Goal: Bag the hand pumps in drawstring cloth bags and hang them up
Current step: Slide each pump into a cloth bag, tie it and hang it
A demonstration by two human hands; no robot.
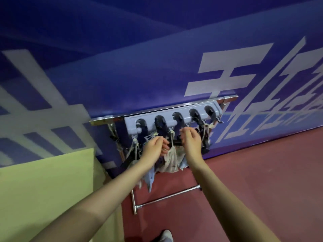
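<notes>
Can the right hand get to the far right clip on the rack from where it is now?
Probably yes. The right hand is up at the rack, just below the clips, and the far right clip sits a little up and to its right. Nothing blocks the way; only cords hang beneath it.

Grey rack (173,117) with black clips just above both hands, mounted on a deep blue wall (139,75) lettered in pale grey-white. Below the fingers hangs a cream cloth bag (170,158), a light blue patterned one (150,179) beside it. Dark red floor (244,180) underneath, yellow-green board (47,189) off left.
</notes>
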